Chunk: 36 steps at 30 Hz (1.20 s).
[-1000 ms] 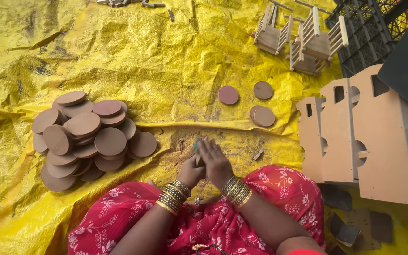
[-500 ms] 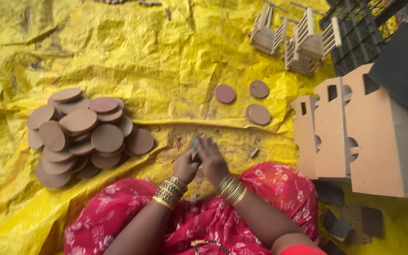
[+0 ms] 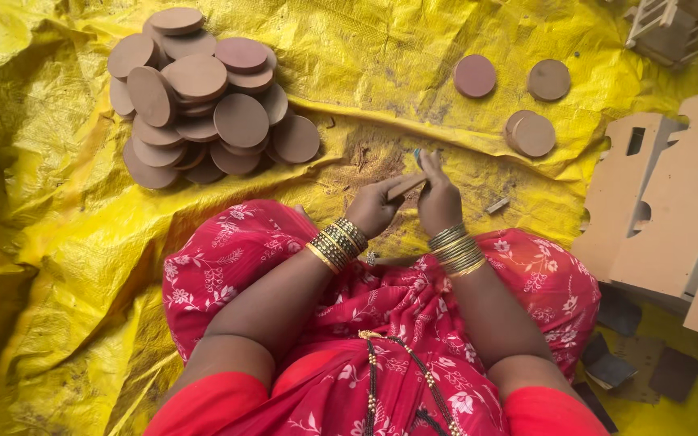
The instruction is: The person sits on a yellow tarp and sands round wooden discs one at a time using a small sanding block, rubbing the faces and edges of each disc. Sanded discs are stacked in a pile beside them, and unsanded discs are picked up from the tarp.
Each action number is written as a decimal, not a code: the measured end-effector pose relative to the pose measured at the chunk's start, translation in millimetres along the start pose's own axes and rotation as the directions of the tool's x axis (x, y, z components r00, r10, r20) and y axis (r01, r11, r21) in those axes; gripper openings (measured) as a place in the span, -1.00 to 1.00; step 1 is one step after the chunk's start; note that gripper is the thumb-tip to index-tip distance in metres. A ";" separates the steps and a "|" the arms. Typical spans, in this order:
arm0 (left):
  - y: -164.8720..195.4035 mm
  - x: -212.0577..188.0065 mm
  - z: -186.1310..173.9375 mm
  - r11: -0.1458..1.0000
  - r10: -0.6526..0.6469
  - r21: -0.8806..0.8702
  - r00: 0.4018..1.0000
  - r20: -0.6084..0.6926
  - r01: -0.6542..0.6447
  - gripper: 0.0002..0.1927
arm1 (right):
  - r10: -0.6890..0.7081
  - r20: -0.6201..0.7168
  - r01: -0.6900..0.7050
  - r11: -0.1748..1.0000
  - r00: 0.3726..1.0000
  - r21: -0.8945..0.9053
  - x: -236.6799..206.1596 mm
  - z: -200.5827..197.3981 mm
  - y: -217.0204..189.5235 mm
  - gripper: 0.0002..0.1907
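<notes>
Disc, brown fibreboard (image 3: pixel 406 186): edge-on, pinched betw. both hands just above the lap, over the dusty patch of yellow tarp (image 3: pixel 58 202). Long axis runs low-left to up-right, from left hand (image 3: pixel 375 206) toward right hand (image 3: pixel 438 200). Left hand closed on disc's lower-left end; right hand closed on upper-right end, w/ a small blue-green item at its fingertips, kind unclear. Hands nearly touching; neither clearly nearer, disc bridges the two.

Relative to held disc:
- Pile of like discs (image 3: pixel 203 97): up-left, well apart, loosely heaped.
- Loose discs, 3 spots: reddish one (image 3: pixel 475 75) up-right; brown one (image 3: pixel 548 79) further right; stacked pair (image 3: pixel 533 134) right, nearer.
- Small wood offcut (image 3: pixel 497 206): just right of right hand, on tarp.
- Cut-out board panels (image 3: pixel 672 202): far right, leaning together.
- Slatted wood assemblies (image 3: pixel 664 24): far up-right, part out of view.
- Dark square offcuts (image 3: pixel 607 367): low-right, by knee.
</notes>
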<state>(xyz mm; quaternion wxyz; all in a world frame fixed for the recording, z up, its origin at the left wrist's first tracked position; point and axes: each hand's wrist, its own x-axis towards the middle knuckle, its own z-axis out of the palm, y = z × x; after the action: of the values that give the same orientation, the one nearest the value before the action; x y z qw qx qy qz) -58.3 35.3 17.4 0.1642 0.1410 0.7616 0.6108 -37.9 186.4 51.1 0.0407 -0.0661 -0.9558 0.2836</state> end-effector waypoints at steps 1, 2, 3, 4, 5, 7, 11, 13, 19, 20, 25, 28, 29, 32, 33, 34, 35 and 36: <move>6.1 -0.3 -1.7 1.000 0.024 -0.003 1.000 0.012 -0.024 -0.59 | 0.000 0.012 -0.001 0.999 1.000 0.036 3.5 -3.3 1.0 -0.46; 11.5 0.9 -4.9 0.999 0.051 -0.003 0.998 0.026 -0.051 -0.58 | 0.114 0.038 -0.115 0.992 0.993 0.053 3.8 -5.4 -0.1 -0.44; 16.2 2.1 -7.3 0.999 0.001 0.040 0.999 0.032 -0.002 -0.56 | 0.223 0.073 -0.227 0.972 0.972 0.062 1.6 -6.9 -2.6 -0.42; 19.6 3.7 -10.0 0.996 -0.051 0.076 0.998 0.032 0.049 -0.54 | 0.325 0.112 -0.333 0.941 0.939 0.060 -3.5 -6.2 -7.8 -0.39; 21.9 5.4 -12.6 0.989 -0.104 0.111 0.994 0.029 0.100 -0.52 | 0.118 -0.018 -0.117 0.990 0.993 0.074 -10.9 -4.0 -14.9 -0.40; 22.6 6.7 -17.6 0.969 -0.048 0.237 0.996 -0.070 0.064 -0.57 | -0.305 -0.256 0.322 0.946 0.917 0.028 -24.2 0.7 -29.6 -0.43; 17.6 4.0 -20.3 0.961 -0.006 0.275 0.996 -0.088 0.030 -0.57 | -0.483 -0.195 0.393 0.844 0.854 -0.366 -24.0 -4.1 -38.4 -0.39; 15.6 0.8 -16.4 0.952 0.096 0.299 0.991 -0.089 -0.065 -0.51 | -0.419 -0.152 0.339 0.862 0.895 -0.376 -16.5 -12.0 -32.3 -0.32; 7.2 3.7 -14.8 0.922 0.062 0.385 0.997 -0.037 -0.043 -0.60 | -0.355 -0.129 0.336 0.930 0.926 -0.151 -27.5 -11.8 -26.8 -0.31; 4.7 5.4 -15.9 0.911 -0.108 0.401 0.994 0.013 0.094 -0.67 | -0.395 -0.124 0.360 0.903 0.910 -0.235 -29.9 -9.6 -28.5 -0.33; -7.3 1.9 -13.0 0.821 0.320 0.507 0.947 -0.027 -0.262 -0.56 | -0.297 -0.070 0.272 0.931 0.952 -0.245 -18.2 -11.8 -24.9 -0.38; -9.7 1.0 -9.4 0.776 0.384 0.540 0.923 0.005 -0.326 -0.53 | 0.016 0.112 -0.033 0.988 0.994 0.150 -14.7 -16.4 -16.0 -0.37; -10.0 1.9 -9.6 0.780 0.375 0.537 0.927 0.007 -0.320 -0.52 | -0.066 0.047 0.062 0.996 0.997 0.066 -17.4 -16.0 -13.8 -0.37; -10.3 3.8 -13.4 0.802 0.340 0.533 0.939 -0.038 -0.269 -0.49 | -0.292 -0.060 0.276 0.941 0.954 -0.194 -27.6 -11.0 -9.1 -0.35; -10.0 3.1 -14.0 0.801 0.356 0.522 0.934 -0.021 -0.293 -0.51 | -0.337 -0.065 0.308 0.912 0.939 -0.271 -28.4 -9.6 -7.2 -0.34; -9.8 2.5 -14.9 0.797 0.371 0.514 0.928 -0.001 -0.318 -0.53 | -0.378 -0.069 0.334 0.878 0.923 -0.343 -28.8 -8.0 -5.9 -0.34; -9.4 1.6 -15.3 0.791 0.389 0.504 0.921 0.022 -0.346 -0.54 | -0.314 -0.072 0.286 0.922 0.947 -0.262 -27.0 -7.3 -3.9 -0.35; -8.8 -0.1 -14.2 0.773 0.404 0.523 0.914 0.030 -0.359 -0.53 | -0.250 -0.066 0.235 0.955 0.966 -0.182 -23.9 -7.5 -1.9 -0.37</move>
<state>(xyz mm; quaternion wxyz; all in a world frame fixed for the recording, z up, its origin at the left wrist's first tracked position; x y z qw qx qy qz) -64.4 20.8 11.7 -0.0391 0.3057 0.8589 0.4090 -13.7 185.3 57.4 0.1117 0.0361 -0.9749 0.1893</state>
